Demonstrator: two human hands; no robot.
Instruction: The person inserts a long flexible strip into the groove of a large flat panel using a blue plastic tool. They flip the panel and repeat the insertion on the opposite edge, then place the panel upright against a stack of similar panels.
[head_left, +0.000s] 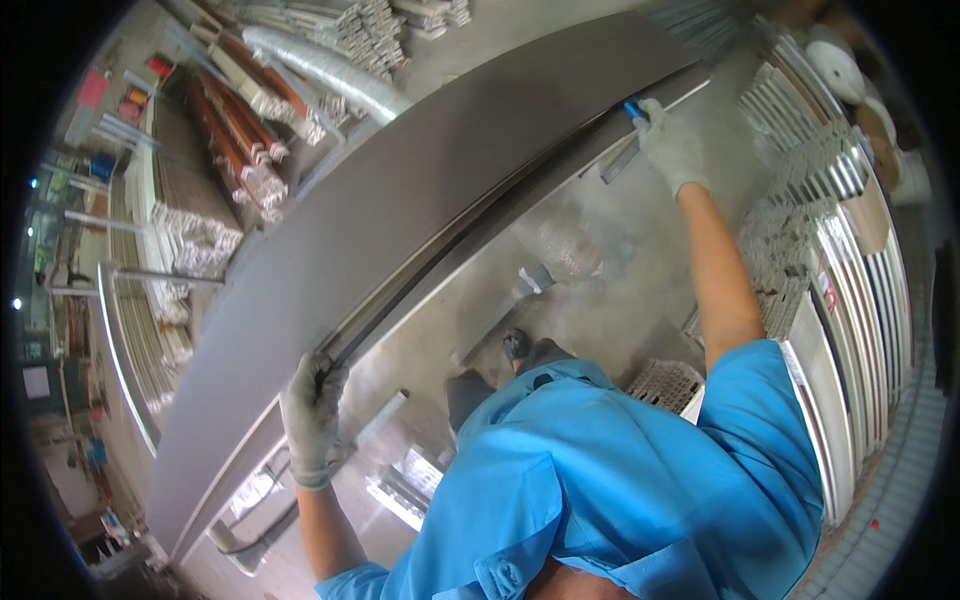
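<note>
A long dark grey table (430,180) curves across the view in front of me. Along its near edge lies a long, narrow dark profile (480,220) with a pale lower edge. My left hand (315,415), in a light grey glove, is closed at the left end of this profile, its fingers curled. Farther off to the right, my right hand (672,148), gloved too, is closed around a small blue object (633,109) near the profile's far end. Only the tip of that blue object shows, so its kind cannot be made out.
To the right stand stacks of pale metal profiles (850,330). Left of the table are bundles of white profiles (190,230), reddish-brown profiles (235,130) and a wrapped silvery roll (325,72). Beneath the near edge, several metal pieces (400,490) lie near my legs.
</note>
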